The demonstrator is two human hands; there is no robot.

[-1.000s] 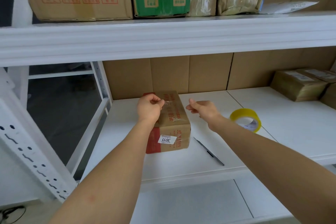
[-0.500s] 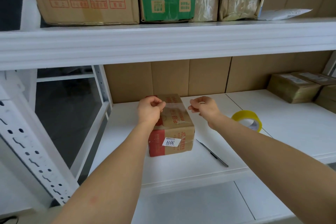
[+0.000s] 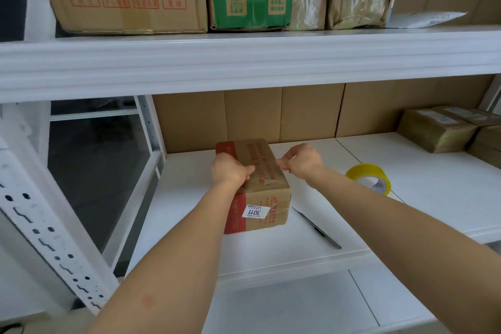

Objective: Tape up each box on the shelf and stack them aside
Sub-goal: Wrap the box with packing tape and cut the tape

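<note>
- My left hand has its fingers curled and pressing down on the near-left top of the small box, which sits on the white shelf toward its left end. If I ease off, I expect the box to skid or turn under the pull from the other side.
- Just right of the box, on the near part of the shelf, lies a thin dark blade or pen; I cannot tell which. My right forearm passes above it, so a careless drop of the arm could knock it off the front edge or nick me.
- My right hand is pinched shut at the box's right top edge, apparently on a strip of clear tape stretched across the lid. The strip is hard to see. If I pull unevenly it could crease, stick to itself, or land askew and leave the seam open.
- The yellow tape roll stands on edge near my right wrist, apart from the box. A bump could send it rolling along the shelf.
- Far right, the wrapped boxes sit stacked against the back. I judge this one joins them next; a loose strip could peel when I lift it.
</note>
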